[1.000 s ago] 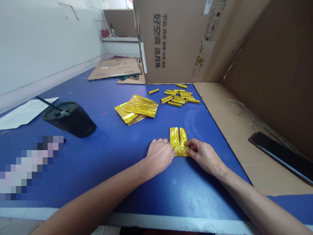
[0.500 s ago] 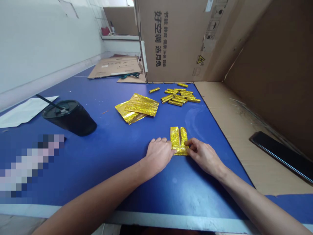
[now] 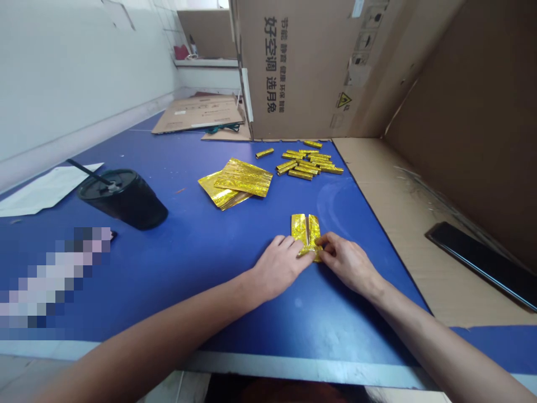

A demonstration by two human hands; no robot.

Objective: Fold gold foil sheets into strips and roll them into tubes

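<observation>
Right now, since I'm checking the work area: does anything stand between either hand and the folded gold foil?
Nothing visible does. The left hand and right hand already touch the folded gold foil on the blue table top. The gold foil sheets and rolled gold sticks lie farther off, beyond it.

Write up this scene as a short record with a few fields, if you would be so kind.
Left hand: fingers on the lower left of the folded gold foil
Right hand: fingertips at the foil's right edge
Nearby foil: flat gold foil sheets; pile of rolled gold foil sticks
Surface: blue table
Rest: black tumbler with straw; black phone on cardboard
</observation>
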